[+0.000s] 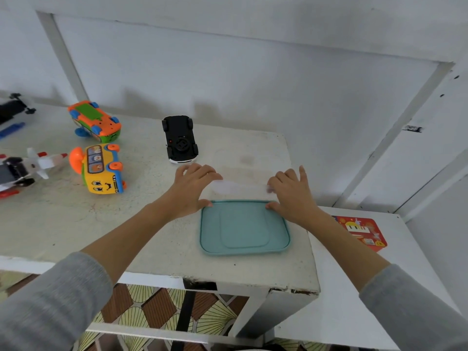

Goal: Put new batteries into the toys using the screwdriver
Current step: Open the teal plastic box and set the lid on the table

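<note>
Grey sleeves pushed up the forearms; hands (195, 188) bare.

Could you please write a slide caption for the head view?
Both hands hold a clear box above its teal lid, toys nearby.

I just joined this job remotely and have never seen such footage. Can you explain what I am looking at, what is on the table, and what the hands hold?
There is no machine. One camera on a person's head looks down at their bare hands. The left hand and right hand grip the ends of a clear container, blurred, beside its teal lid on the table. Further back lie an upturned black toy car, a yellow toy bus, an upturned orange toy car and a white toy plane. I cannot make out a screwdriver.
</note>
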A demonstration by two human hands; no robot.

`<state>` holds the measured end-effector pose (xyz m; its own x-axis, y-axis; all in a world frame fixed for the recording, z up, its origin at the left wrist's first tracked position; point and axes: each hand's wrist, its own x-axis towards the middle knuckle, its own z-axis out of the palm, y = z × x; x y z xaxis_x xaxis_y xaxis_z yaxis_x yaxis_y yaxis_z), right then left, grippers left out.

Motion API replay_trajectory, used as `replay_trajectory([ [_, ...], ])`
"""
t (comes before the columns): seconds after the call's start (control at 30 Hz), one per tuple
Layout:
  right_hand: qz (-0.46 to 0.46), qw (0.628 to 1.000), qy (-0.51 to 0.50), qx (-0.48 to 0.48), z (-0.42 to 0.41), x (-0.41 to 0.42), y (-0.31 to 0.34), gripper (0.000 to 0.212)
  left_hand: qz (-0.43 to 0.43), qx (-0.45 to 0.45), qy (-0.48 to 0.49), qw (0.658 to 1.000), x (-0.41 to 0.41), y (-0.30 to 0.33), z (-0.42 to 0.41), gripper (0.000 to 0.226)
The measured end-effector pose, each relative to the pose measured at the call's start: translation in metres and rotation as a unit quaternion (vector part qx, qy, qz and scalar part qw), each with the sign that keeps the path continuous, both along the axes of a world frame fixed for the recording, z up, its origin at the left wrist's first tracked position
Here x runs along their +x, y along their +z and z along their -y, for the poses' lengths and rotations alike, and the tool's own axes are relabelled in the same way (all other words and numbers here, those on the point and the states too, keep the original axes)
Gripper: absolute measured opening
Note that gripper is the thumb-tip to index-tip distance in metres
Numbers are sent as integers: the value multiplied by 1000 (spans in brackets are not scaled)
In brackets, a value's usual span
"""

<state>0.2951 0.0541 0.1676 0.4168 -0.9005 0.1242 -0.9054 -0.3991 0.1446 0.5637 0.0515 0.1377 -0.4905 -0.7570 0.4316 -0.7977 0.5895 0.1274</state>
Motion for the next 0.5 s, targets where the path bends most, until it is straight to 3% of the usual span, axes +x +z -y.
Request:
replay_trajectory([
  [0.3,3,998,-4,-55,1,-13,-9,31,-2,-18,-18,1000,-15,-5,12,64],
  [0.5,15,997,1,-76,4,-3,-9,44,6,-24,-6,1000,-12,-1,20,59],
])
